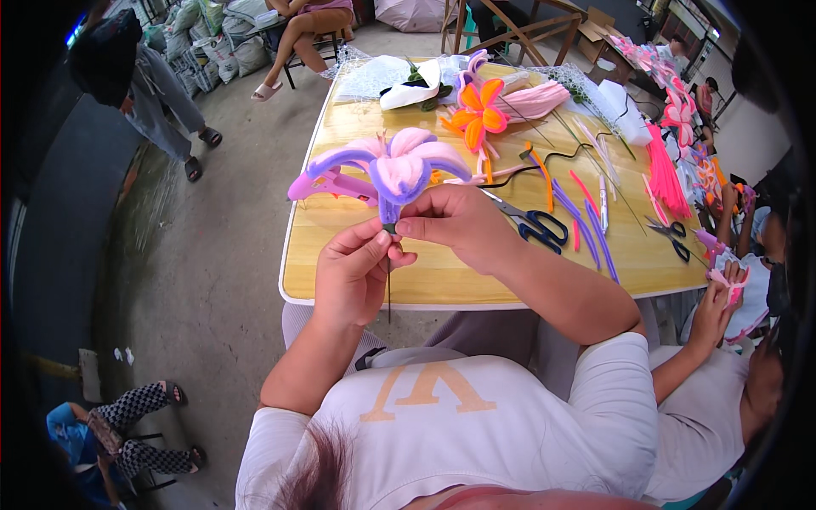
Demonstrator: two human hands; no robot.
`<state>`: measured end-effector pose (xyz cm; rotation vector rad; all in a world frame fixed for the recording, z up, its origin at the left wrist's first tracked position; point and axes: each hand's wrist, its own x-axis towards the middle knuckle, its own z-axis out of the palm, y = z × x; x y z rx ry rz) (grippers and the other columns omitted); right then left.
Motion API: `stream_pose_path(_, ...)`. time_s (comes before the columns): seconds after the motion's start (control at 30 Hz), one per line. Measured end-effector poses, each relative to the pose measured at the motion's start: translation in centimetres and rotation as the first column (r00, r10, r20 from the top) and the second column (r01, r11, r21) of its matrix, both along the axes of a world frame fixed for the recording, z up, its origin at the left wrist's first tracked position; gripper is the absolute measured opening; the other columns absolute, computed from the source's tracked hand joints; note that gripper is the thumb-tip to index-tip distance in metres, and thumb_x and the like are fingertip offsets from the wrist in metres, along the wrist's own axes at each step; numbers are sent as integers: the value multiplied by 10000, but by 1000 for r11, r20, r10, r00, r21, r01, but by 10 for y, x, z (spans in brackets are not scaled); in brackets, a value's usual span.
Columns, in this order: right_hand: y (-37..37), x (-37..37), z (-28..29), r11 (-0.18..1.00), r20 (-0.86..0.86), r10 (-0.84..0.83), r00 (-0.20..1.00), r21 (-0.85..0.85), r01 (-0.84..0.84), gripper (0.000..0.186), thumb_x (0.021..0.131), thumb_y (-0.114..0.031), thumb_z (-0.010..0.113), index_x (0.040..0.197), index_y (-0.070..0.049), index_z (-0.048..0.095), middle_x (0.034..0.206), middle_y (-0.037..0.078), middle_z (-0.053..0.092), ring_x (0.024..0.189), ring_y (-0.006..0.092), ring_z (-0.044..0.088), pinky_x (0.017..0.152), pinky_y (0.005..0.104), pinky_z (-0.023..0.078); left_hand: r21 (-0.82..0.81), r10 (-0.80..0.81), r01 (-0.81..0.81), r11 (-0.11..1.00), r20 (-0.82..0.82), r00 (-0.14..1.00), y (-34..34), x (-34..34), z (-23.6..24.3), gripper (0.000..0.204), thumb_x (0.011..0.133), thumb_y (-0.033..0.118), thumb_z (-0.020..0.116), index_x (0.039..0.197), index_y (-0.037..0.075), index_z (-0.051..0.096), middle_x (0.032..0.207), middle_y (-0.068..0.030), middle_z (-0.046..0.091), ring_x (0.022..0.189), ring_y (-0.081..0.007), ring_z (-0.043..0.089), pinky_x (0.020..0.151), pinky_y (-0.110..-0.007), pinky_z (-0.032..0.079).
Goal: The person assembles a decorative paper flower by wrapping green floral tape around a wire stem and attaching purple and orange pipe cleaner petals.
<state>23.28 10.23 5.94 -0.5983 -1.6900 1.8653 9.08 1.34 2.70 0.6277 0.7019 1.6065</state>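
Note:
A pipe-cleaner flower (401,172) with pale pink petals edged in purple stands upright over the near left part of the table. My left hand (353,268) is closed, pinching its thin dark stem just under the purple base. From the other side, my right hand (455,223) is closed with thumb and fingertips at the same spot. A small dark green piece (389,228), perhaps tape, shows between the fingertips. The bare stem wire (389,293) hangs below my left fingers. Just behind the flower lies a pink and purple glue gun (333,185), partly hidden by petals.
Black-handled scissors (542,231) lie beside my right forearm, near purple pipe cleaners (586,223). Farther back are an orange flower (478,115) and a pink bundle (535,100). Another pair of scissors (671,234) lies right, near a co-worker's hands (721,306). A person stands at left (161,93).

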Motion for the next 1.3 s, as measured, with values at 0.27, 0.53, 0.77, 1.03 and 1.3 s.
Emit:
stream_pose_path(0.27, -1, -1, 1, 989, 61, -86, 994, 122, 78, 193, 791, -108, 650, 877, 57, 598, 794, 82, 640, 709, 94, 596, 641, 210, 474, 61, 93, -84, 995, -170, 981, -2, 4, -5, 193, 878, 18, 454, 1030, -47, 553, 859, -73, 586, 719, -137, 582, 709, -323, 532)
stream_pose_path(0.53, 1, -3, -5, 983, 15, -114, 993, 147, 110, 157, 794, -86, 642, 871, 41, 589, 800, 71, 639, 717, 85, 590, 627, 213, 473, 77, 179, -163, 984, -305, 936, -1, 11, 1, 210, 857, -2, 499, 1051, -62, 550, 912, -97, 593, 737, -151, 594, 708, -319, 538)
stream_pose_path(0.77, 6, -2, -8, 984, -76, -40, 996, 170, 52, 151, 793, -81, 644, 898, 21, 607, 795, 51, 632, 740, 93, 586, 646, 225, 474, 56, 91, -78, 995, -319, 943, 1, 7, 3, 187, 883, 35, 472, 1022, -64, 549, 836, -89, 581, 677, -141, 582, 688, -321, 544)
stream_pose_path(1.03, 8, 1, 0, 951, -15, 31, 999, 309, -25, 158, 783, -114, 663, 887, -2, 623, 775, 30, 625, 744, 83, 564, 678, 230, 459, 14, 5, 2, 1000, -493, 870, -5, 3, 11, 176, 904, 66, 449, 991, -43, 555, 772, -72, 574, 588, -124, 555, 550, -253, 506)
stream_pose_path(1.3, 10, 0, -11, 964, 42, 42, 998, 261, -52, 151, 807, -118, 638, 889, 6, 614, 813, 28, 611, 762, 92, 561, 701, 229, 451, -108, -81, 15, 994, -638, 765, -7, -1, 17, 165, 912, 107, 450, 941, -2, 570, 689, -12, 526, 516, -63, 466, 450, -209, 402)
